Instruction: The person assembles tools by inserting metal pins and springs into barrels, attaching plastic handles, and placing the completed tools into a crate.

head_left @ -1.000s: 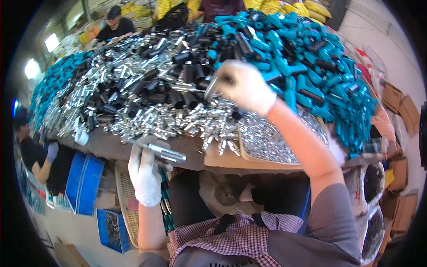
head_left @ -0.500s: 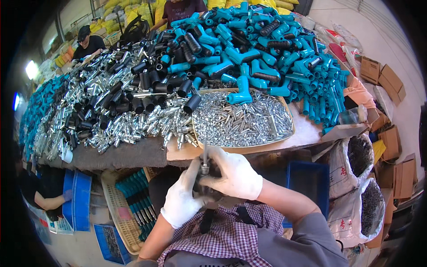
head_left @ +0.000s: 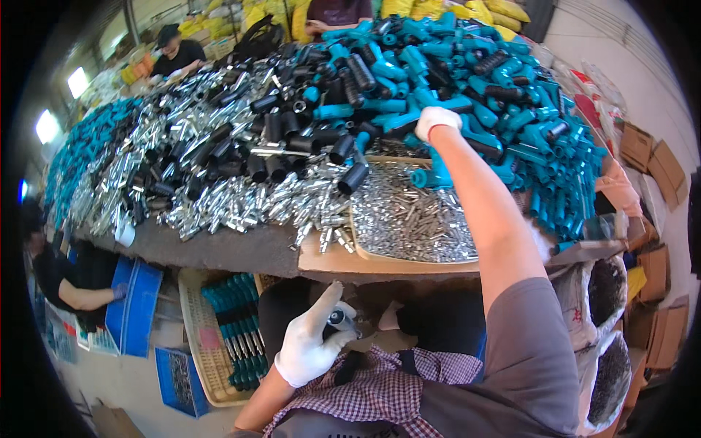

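My left hand (head_left: pixel 310 342), in a white glove, is low in front of the table edge. Its fingers curl round a short cylindrical metal part (head_left: pixel 336 317), whose round end faces up; the rest is hidden in the palm. My right hand (head_left: pixel 439 123), also gloved, is stretched far over the table into the heap of teal tool housings (head_left: pixel 420 62) with black grips. Its fingers look closed on a teal-and-black housing (head_left: pixel 400 123), though the fingertips are partly hidden.
A shallow tray (head_left: pixel 409 226) of small metal pins lies under my right forearm. Silver sleeves and black tubes (head_left: pixel 274 128) pile up left of it. Below stand a cream basket (head_left: pixel 191 306) with teal-handled pieces, blue bins (head_left: pixel 135 306) and sacks (head_left: pixel 573 314). Other people sit around the table.
My right hand has left the metal part and reached forward into the teal heap. My left hand keeps the part, slightly lower. The whole view has shifted a little.
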`<action>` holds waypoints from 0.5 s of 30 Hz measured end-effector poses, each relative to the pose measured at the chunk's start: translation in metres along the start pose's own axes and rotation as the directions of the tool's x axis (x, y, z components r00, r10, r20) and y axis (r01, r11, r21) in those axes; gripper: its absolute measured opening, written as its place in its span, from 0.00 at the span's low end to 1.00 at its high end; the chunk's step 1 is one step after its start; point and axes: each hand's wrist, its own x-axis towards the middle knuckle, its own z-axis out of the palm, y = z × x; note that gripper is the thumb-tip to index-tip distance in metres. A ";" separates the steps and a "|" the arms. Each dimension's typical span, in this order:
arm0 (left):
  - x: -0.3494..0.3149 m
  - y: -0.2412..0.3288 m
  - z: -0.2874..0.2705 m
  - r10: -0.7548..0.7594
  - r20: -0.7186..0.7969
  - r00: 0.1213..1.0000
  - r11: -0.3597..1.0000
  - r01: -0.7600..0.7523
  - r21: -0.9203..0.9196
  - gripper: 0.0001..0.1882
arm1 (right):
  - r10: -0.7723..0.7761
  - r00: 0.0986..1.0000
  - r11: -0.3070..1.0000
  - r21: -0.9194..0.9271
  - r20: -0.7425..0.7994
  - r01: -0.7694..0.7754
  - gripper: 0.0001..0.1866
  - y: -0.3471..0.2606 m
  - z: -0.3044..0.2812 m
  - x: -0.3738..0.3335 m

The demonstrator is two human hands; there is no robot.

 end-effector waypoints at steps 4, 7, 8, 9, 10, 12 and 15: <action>0.002 -0.007 -0.004 0.018 0.046 0.999 0.998 -0.020 0.061 0.44 | 0.014 0.999 1.000 0.015 0.034 -0.015 0.21 0.008 -0.001 0.011; 0.001 -0.013 -0.006 -0.001 0.011 1.000 1.000 0.001 -0.001 0.46 | -0.029 0.999 0.999 0.043 -0.013 0.030 0.20 0.010 0.001 0.018; 0.000 -0.015 -0.005 -0.029 -0.005 1.000 0.999 0.029 -0.036 0.47 | -0.040 0.999 0.999 0.027 -0.001 0.040 0.19 0.007 0.000 0.017; -0.002 -0.016 -0.005 0.003 -0.033 0.999 1.000 -0.003 -0.021 0.46 | -0.047 0.999 0.999 -0.013 -0.011 0.047 0.19 0.002 0.002 0.015; -0.001 -0.016 -0.005 0.041 -0.065 0.997 0.999 -0.041 -0.001 0.46 | -0.059 0.998 0.997 -0.050 -0.028 0.057 0.19 -0.001 0.001 0.015; -0.002 -0.015 -0.004 0.056 -0.065 0.996 0.998 -0.057 -0.009 0.46 | -0.017 1.000 1.000 -0.026 0.011 0.017 0.18 -0.003 0.002 0.017; -0.007 -0.013 0.000 0.050 -0.073 0.996 0.998 -0.052 -0.026 0.46 | 0.076 0.997 0.987 0.144 -0.026 -0.071 0.19 0.000 0.013 0.015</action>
